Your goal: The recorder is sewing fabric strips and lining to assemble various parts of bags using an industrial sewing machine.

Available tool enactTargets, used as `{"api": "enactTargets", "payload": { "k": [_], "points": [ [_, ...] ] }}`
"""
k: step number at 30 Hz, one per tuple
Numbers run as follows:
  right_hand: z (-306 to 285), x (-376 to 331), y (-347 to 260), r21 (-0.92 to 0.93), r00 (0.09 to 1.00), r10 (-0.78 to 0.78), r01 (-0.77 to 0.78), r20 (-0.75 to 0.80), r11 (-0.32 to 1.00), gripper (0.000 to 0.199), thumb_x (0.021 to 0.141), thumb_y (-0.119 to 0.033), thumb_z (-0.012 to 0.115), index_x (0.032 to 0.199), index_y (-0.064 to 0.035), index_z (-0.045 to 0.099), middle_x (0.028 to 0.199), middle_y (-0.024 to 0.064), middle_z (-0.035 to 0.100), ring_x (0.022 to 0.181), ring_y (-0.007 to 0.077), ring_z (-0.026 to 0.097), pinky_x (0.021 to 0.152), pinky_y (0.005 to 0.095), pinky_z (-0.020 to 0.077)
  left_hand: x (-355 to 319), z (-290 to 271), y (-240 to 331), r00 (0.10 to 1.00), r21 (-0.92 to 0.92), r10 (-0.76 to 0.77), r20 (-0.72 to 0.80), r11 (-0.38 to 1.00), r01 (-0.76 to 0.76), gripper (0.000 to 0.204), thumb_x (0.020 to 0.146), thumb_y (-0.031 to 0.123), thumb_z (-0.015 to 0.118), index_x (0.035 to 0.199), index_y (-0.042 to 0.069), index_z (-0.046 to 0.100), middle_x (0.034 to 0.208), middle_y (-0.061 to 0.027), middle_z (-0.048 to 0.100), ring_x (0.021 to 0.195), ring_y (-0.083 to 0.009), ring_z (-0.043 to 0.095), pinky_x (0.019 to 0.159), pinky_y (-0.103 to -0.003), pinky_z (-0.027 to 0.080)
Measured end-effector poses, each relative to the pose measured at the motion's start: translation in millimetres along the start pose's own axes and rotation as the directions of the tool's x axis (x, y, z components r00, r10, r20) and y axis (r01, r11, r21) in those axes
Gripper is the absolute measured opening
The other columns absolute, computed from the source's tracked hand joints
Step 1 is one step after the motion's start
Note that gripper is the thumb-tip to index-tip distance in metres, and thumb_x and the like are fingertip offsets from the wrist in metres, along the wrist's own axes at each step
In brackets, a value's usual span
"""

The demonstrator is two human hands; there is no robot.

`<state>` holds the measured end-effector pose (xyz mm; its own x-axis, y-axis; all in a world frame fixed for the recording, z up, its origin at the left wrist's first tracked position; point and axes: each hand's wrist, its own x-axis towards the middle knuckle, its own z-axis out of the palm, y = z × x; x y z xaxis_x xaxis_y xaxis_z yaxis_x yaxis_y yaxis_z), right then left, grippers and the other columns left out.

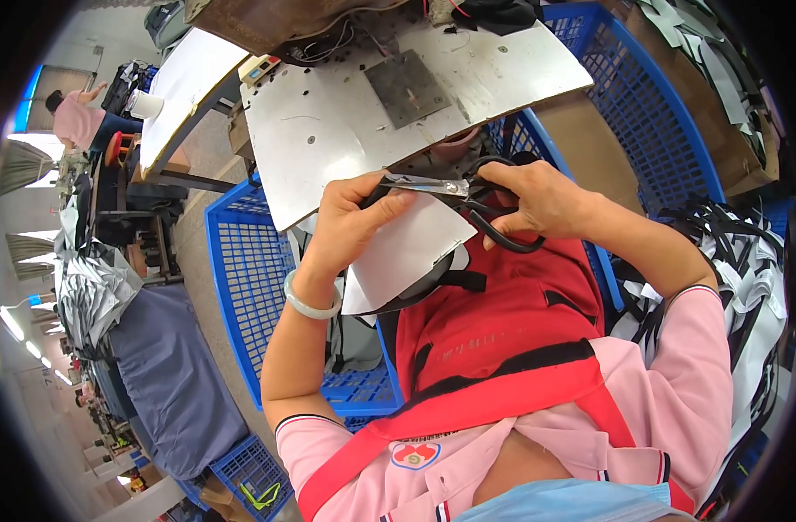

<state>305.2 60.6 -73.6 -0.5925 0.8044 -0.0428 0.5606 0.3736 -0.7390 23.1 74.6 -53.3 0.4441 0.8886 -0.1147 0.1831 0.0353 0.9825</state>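
Scissors (pixel 455 187) with black handles, head view: located at 1 o'clock from centre, gripped in the right hand (pixel 541 202), digits wrapped about the spread handle loops. Left hand (pixel 346 216) closed in a pinch, thumb against fingers, on a white sheet piece (pixel 407 252) with dark edging, at centre; blade tips beside that thumb. White counter (pixel 311 161) at 12 o'clock, carrying a metal plate (pixel 407 89). Blue baskets: one at 9 o'clock (pixel 252 300), another at 2 o'clock (pixel 668 113). Red apron (pixel 502 296) beneath the right hand.
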Motion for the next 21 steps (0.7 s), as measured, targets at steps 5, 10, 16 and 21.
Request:
{"api": "enactTargets", "payload": {
  "k": [5,10,16,21],
  "points": [
    [12,4,5,0.151,1.000,0.002,-0.001,-0.001,0.988,0.070,0.065,-0.039,0.086,0.113,-0.0003,0.053,0.073,0.0141,0.058,0.065,0.0302,0.058,0.062,0.0374,0.0461,-3,0,2,1.000,-0.023,-0.004,-0.008,1.000,0.004,0.021,0.088,0.020,0.071,0.089,-0.001,0.069,0.070,0.0077,0.051,0.065,-0.0025,0.040,0.054,-0.020,0.030],
    [11,10,12,0.166,1.000,0.015,-0.014,-0.004,0.986,0.068,0.065,-0.035,0.086,0.114,-0.0011,0.053,0.079,0.0138,0.059,0.070,0.0272,0.058,0.065,0.0362,0.0461,-4,-1,3,0.999,-0.018,-0.046,0.009,0.999,0.046,0.023,0.088,0.021,0.072,0.094,-0.001,0.070,0.073,0.0063,0.055,0.066,-0.0028,0.044,0.056,-0.020,0.034],
    [-20,38,43,-0.086,0.974,0.021,-0.042,-0.228,0.995,0.058,0.072,-0.029,0.078,0.116,-0.0007,0.053,0.084,0.0137,0.059,0.079,0.0281,0.060,0.072,0.0370,0.0472,-8,-3,2,1.000,-0.058,0.020,-0.024,0.998,-0.021,0.024,0.087,0.019,0.072,0.102,0.000,0.069,0.081,0.0028,0.063,0.072,-0.0049,0.054,0.064,-0.020,0.044],
    [-55,76,106,-0.471,0.887,-0.050,-0.195,-0.459,0.860,0.048,0.081,-0.028,0.071,0.120,-0.0022,0.057,0.115,0.0156,0.060,0.103,0.0310,0.060,0.088,0.0372,0.0481,-12,-6,3,1.000,-0.068,0.024,-0.001,0.997,-0.024,0.025,0.086,0.017,0.072,0.104,0.000,0.069,0.084,0.0009,0.065,0.075,-0.0062,0.057,0.068,-0.022,0.047]
  ]
}}
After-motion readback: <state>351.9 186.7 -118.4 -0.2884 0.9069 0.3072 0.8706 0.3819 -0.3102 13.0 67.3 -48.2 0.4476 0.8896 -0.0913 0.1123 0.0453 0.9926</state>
